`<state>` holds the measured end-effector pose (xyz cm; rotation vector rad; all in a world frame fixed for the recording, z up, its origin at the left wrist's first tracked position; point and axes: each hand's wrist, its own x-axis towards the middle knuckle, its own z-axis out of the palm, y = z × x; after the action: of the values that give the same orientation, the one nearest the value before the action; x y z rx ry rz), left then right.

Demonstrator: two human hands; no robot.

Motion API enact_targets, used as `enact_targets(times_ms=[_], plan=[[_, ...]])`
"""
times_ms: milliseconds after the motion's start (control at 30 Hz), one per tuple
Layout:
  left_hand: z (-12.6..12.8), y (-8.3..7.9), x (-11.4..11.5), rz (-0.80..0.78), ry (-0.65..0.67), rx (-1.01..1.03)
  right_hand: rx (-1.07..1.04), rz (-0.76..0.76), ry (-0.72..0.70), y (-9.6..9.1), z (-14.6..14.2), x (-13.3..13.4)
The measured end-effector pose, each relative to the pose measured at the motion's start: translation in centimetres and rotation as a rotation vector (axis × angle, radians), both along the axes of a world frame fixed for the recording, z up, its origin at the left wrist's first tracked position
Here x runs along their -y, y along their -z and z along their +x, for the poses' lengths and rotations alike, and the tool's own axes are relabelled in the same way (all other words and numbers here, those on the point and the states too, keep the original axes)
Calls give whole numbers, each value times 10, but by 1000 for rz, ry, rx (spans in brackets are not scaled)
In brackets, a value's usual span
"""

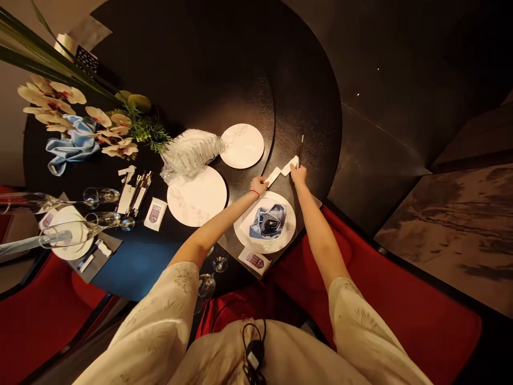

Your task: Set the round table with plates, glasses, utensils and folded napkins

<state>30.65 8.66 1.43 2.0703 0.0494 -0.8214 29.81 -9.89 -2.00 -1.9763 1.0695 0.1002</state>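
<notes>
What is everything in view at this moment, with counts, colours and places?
table: one, dark, round, centre
bare plates: two, white, mid-table
napkin plate: one, white, blue folded napkin on it, between the arms
plastic-wrapped bundle: one, clear, beside bare plates
orchids: one spray, cream, far left
loose napkin: one, light blue, by orchids
stemmed glasses: at least four, clear, left and near edge
chopsticks: one pair, dark, beyond right hand
white holders: two, white, at the fingertips
chairs: two, red, near side
left hand: one, touching a white holder
right hand: one, at the other holder
</notes>
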Motion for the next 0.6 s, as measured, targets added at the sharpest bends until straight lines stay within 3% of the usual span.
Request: enact_targets(times_ms=[100,200,300,433,600], plan=[[-2,5,18,44,5,-25,-64,-126,-122,1,5,36],[-3,7,24,128,98,33,-86,-295,-202,-4,0,47],[-4,5,20,226,239,134,-59,-364,-295,-10,-26,38],[-6,2,14,265,387,252,-113,-325,-558,-21,-87,14],[-6,5,7,151,320,312,-128,-355,-871,-33,-136,-3]])
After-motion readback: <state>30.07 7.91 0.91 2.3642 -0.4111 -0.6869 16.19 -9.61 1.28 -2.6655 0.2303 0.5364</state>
